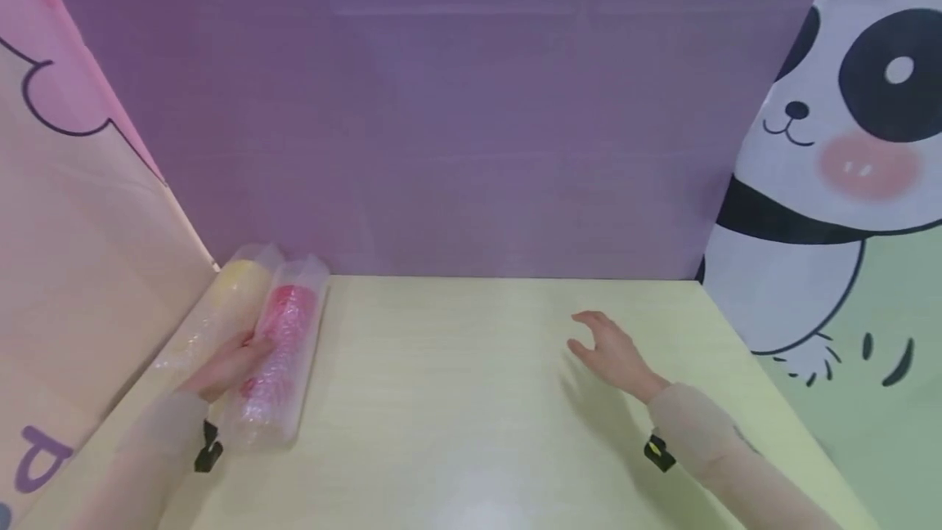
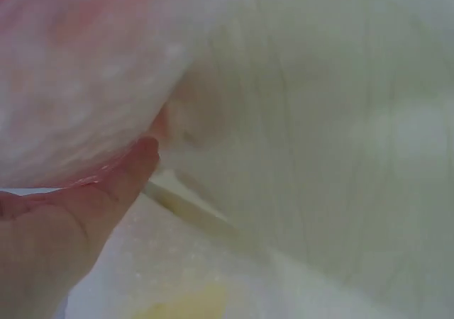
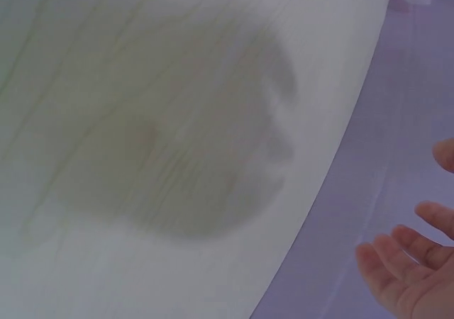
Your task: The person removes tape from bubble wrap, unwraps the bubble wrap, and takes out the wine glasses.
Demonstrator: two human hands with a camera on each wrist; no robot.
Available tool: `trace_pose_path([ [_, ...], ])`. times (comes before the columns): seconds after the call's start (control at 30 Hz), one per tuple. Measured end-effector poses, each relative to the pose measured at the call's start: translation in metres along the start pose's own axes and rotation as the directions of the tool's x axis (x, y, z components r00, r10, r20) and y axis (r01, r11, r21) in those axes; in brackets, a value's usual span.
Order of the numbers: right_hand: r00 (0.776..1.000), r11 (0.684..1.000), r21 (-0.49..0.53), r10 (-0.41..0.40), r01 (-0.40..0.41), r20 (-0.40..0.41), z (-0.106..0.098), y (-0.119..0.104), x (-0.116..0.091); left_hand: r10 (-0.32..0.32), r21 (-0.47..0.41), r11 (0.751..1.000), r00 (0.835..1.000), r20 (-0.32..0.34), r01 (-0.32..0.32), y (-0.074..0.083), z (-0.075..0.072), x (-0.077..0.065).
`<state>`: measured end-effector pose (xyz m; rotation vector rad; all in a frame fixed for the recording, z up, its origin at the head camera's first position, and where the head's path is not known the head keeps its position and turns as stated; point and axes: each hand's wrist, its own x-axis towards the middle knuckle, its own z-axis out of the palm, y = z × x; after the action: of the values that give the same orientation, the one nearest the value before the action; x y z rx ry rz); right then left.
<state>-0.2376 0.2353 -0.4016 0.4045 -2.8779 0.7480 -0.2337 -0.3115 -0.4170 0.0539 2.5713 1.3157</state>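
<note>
Bubble wrap covers the red roll [image 1: 275,358], a cylinder lying lengthwise on the pale tabletop [image 1: 471,399] at its left edge. The left hand [image 1: 224,366] rests against the side of this roll, just left of it. The fingers [image 1: 253,344] lie on the wrap, but whether they curl round it or only touch it cannot be told from the head view. In the left wrist view a fingertip [image 2: 138,159] presses the clear wrap where the reddish body shows through, and the rest of that hand is out of focus.

Just beyond those fingers, on their far left side, lies a second wrapped cylinder, the yellow roll [image 1: 228,301], touching the red one along its length and set against the pink side panel [image 1: 74,252].

Well to the right of both rolls, the right hand [image 1: 611,350] hovers above the bare tabletop with its fingers [image 3: 397,252] apart and relaxed, holding nothing. Its shadow falls on the wood below it. The purple back wall [image 1: 441,105] stands behind, and a panda-print panel [image 1: 832,145] closes the right side.

As a judgement of progress: both rolls look fully wrapped and sit together by the left panel, and only the red one is in contact with a hand, so the handling of it seems barely started or just ending; the pictures do not settle which.
</note>
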Motion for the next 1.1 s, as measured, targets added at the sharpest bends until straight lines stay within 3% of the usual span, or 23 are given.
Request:
trace_pose_path([
  [0.23,1.000,1.000,-0.004,-0.015,0.015,-0.013,0.004,0.005,0.000,-0.080,-0.032,0.996,0.997,-0.001,0.080,0.002,0.007,0.005],
  [0.43,1.000,1.000,0.012,-0.004,0.004,0.011,0.008,0.007,0.001,-0.083,-0.082,0.993,0.997,0.004,0.083,0.011,0.019,0.007],
  [0.67,0.999,0.999,0.031,0.006,-0.007,0.037,0.014,0.006,0.001,-0.079,-0.087,0.993,0.997,0.027,0.081,0.024,0.040,0.010],
  [1.1,0.998,0.997,0.082,-0.008,0.003,0.058,0.030,-0.006,0.004,-0.061,-0.204,0.977,0.998,0.021,0.065,0.042,0.081,0.012],
])
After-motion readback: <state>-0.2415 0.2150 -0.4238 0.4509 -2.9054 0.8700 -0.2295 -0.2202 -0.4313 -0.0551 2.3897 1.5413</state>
